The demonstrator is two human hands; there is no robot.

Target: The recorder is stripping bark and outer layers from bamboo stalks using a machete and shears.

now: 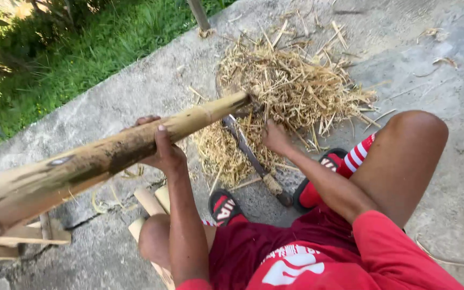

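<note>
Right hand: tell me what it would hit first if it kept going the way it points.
The right hand points up-frame into the heap of bamboo shavings, which it already seems to touch; depth is unclear.

Bamboo pole (108, 156) slants leftward; shavings pile (288, 88) ahead, machete (251, 158) on it

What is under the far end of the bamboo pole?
Under the bamboo pole tip lies a pile of dry shavings and a long blade on concrete. The pole hides the blade's tip.
</note>
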